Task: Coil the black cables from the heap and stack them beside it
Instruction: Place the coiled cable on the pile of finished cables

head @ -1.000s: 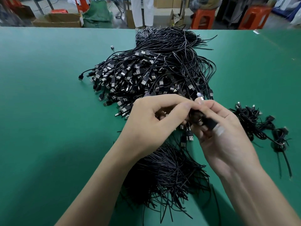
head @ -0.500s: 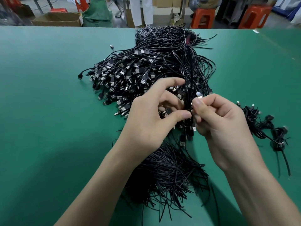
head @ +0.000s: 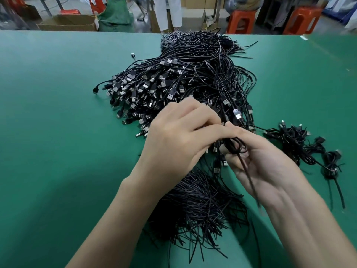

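A big heap of black USB cables [head: 185, 80] lies in the middle of the green table [head: 58, 132]. Both my hands meet just in front of it. My left hand [head: 177, 136] pinches one black cable [head: 236, 147] with thumb and fingers. My right hand [head: 264, 163], palm turned up, holds the small loops of that same cable; its loose tail hangs blurred across my right wrist. A stack of coiled cables [head: 301, 146] lies to the right of the heap.
A pile of short black ties [head: 201, 207] lies under my forearms near the front edge. One stray connector [head: 132, 54] sits left of the heap. Beyond the table's far edge stand orange stools [head: 241, 21], cardboard boxes [head: 67, 23] and a person's legs.
My right hand has turned palm up and dropped slightly, and small loops of the cable now show in it. My left hand's fingers have closed down toward the right hand.
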A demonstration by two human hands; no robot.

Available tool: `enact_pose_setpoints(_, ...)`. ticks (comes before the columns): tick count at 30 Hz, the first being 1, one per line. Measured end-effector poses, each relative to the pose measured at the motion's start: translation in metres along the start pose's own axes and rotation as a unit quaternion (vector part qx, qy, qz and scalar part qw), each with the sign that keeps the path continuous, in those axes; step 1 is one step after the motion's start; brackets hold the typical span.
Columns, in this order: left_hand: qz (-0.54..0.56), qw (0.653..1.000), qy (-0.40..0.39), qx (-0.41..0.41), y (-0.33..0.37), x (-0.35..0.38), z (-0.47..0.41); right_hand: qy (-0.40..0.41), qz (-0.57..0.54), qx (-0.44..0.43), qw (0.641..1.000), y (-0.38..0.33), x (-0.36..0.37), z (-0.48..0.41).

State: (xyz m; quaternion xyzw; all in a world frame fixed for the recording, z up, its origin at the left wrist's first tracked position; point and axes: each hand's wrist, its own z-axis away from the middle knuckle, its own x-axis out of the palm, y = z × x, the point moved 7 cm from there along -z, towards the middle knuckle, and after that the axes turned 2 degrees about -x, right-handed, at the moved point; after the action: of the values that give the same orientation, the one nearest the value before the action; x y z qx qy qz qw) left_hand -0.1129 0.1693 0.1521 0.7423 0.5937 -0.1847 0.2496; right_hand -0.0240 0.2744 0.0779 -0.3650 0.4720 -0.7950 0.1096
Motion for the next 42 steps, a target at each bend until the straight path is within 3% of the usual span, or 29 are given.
enact_pose_setpoints(6, 0.104, 0.990, -0.019, -0.096, -0.013, 0.015, 0.007, -0.023, 0.160, -0.067, 0.985, -0.013, -0.005, 0.000)
enact_pose_setpoints(9, 0.149, 0.979, -0.054, -0.128, -0.011, 0.026, 0.006, -0.019, 0.163, -0.086, 0.983, -0.017, -0.009, -0.003)
enact_pose_setpoints(13, 0.167, 0.962, -0.120, -0.180, -0.019, 0.035, 0.004, 0.038, 0.228, -0.126, 0.965, -0.032, -0.032, -0.011)
enact_pose_setpoints(15, 0.118, 0.957, -0.109, -0.240, -0.041, 0.033, 0.001, 0.135, 0.359, -0.195, 0.903, -0.049, -0.054, -0.012)
enact_pose_setpoints(17, 0.050, 0.947, -0.092, -0.302, -0.069, 0.033, 0.000, 0.216, 0.491, -0.247, 0.807, -0.064, -0.070, -0.009)
enact_pose_setpoints(20, -0.021, 0.923, -0.076, -0.376, -0.107, 0.038, 0.001, 0.260, 0.633, -0.238, 0.689, -0.072, -0.087, -0.012)
enact_pose_setpoints(22, -0.054, 0.910, -0.080, -0.404, -0.125, 0.044, 0.001, 0.270, 0.696, -0.206, 0.632, -0.073, -0.096, -0.015)
enact_pose_setpoints(24, -0.080, 0.901, -0.095, -0.416, -0.135, 0.052, 0.000, 0.257, 0.737, -0.148, 0.607, -0.068, -0.103, -0.018)
enact_pose_setpoints(27, -0.105, 0.898, -0.092, -0.418, -0.143, 0.056, -0.005, 0.222, 0.772, -0.065, 0.592, -0.059, -0.108, -0.021)
enact_pose_setpoints(31, -0.130, 0.887, -0.092, -0.434, -0.155, 0.053, -0.011, 0.198, 0.788, -0.040, 0.582, -0.053, -0.108, -0.024)
enact_pose_setpoints(36, -0.119, 0.881, -0.092, -0.449, -0.159, 0.048, -0.015, 0.140, 0.764, -0.025, 0.630, -0.048, -0.098, -0.022)
enact_pose_setpoints(39, -0.068, 0.883, -0.090, -0.456, -0.153, 0.045, -0.016, 0.112, 0.743, -0.066, 0.657, -0.053, -0.079, -0.015)
enact_pose_setpoints(42, 0.126, 0.856, -0.129, -0.485, -0.134, 0.047, -0.013, 0.072, 0.713, -0.183, 0.673, -0.058, -0.043, -0.004)
